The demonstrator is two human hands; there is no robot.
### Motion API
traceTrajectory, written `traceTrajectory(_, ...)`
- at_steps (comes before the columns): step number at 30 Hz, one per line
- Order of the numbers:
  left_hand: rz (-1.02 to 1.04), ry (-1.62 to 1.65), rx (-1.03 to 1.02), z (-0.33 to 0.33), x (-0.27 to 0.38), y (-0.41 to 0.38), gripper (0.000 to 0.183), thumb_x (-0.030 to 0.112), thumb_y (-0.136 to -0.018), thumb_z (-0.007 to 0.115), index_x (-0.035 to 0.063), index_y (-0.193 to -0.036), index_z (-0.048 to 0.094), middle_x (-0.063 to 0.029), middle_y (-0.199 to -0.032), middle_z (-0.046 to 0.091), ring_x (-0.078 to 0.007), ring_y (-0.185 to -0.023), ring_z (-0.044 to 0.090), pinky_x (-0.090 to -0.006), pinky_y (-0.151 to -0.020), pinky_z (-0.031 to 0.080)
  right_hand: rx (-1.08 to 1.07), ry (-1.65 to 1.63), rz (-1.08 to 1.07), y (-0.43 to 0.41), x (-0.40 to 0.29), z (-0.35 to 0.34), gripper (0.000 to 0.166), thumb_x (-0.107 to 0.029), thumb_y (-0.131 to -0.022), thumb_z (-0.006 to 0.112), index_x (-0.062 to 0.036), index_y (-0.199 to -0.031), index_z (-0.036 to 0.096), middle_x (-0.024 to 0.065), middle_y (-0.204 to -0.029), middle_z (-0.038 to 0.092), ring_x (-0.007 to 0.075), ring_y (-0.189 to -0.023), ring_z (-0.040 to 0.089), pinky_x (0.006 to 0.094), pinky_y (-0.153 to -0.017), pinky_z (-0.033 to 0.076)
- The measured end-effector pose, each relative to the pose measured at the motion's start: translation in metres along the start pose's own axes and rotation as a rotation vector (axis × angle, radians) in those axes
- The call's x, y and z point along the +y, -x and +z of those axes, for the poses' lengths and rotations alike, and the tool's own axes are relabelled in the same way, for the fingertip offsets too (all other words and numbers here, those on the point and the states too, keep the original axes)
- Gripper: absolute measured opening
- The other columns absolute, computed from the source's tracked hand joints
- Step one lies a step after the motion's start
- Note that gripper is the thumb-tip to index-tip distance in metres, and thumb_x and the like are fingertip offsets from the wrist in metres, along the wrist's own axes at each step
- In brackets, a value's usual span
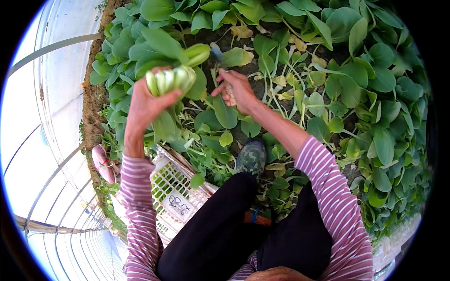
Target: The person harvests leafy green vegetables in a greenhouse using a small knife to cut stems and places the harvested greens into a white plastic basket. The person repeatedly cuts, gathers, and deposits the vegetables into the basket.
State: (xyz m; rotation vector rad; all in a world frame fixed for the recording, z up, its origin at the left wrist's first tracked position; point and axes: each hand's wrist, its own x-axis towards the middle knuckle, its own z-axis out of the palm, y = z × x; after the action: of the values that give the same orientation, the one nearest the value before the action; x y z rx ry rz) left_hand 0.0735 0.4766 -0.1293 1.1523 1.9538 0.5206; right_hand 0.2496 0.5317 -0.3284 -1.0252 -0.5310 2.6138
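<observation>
A bunch of leafy greens, likely bok choy [171, 80], is in my left hand [149, 102], its pale stem bases turned towards the right. Just above that bunch lies another pale green stem base [197, 55] with broad leaves. To the right, my right hand [235, 87] has curled fingers around what seems to be the handle of a small tool; its bluish blade [216, 52] is blurred and points up. Loose leaves and cut stems lie on the soil below both hands.
A white plastic crate [179, 207] holding greens stands beside my left knee. My camouflage shoe [252, 158] rests among leaves. Dense growing greens [383, 140] stand at the right and top. A plastic greenhouse wall [66, 70] with curved ribs runs along the left.
</observation>
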Motion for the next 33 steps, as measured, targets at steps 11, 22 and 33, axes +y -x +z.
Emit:
traceTrajectory(11,0.46,-0.324,-0.143,0.05,0.02,0.081,0.064,0.005,-0.07,0.081,0.0024,-0.129,0.057,-0.0215,-0.101,0.07,-0.0315,-0.087,0.072,-0.0371,-0.076,0.056,-0.02,-0.427,-0.19,0.096,-0.038,-0.012,0.021,-0.024,-0.092,0.069,-0.0109,-0.1,0.054,-0.0008,-0.074,0.054,0.0076,-0.046,0.045,0.024,-0.039,0.039)
traceTrajectory(22,0.357,0.12,-0.066,0.023,0.045,0.139,0.058,-0.004,-0.074,0.077,-0.0017,-0.129,0.06,-0.0113,-0.118,0.067,-0.018,-0.104,0.064,-0.0278,-0.092,0.05,0.487,-0.044,-0.797,0.31,-0.049,-0.065,0.018,-0.013,-0.087,0.073,-0.0067,-0.098,0.06,0.0007,-0.076,0.062,0.0051,-0.047,0.05,0.0223,-0.036,0.039)
traceTrajectory(33,0.367,0.014,0.234,-0.04,0.017,0.216,0.052,-0.001,-0.087,0.066,-0.0006,-0.137,0.052,-0.0135,-0.129,0.059,-0.0217,-0.115,0.056,-0.0337,-0.102,0.043,1.241,-0.043,-0.856,0.634,0.057,-0.159,0.025,-0.022,-0.088,0.073,-0.0065,-0.1,0.059,-0.0024,-0.068,0.054,0.0057,-0.047,0.047,0.0209,-0.037,0.036)
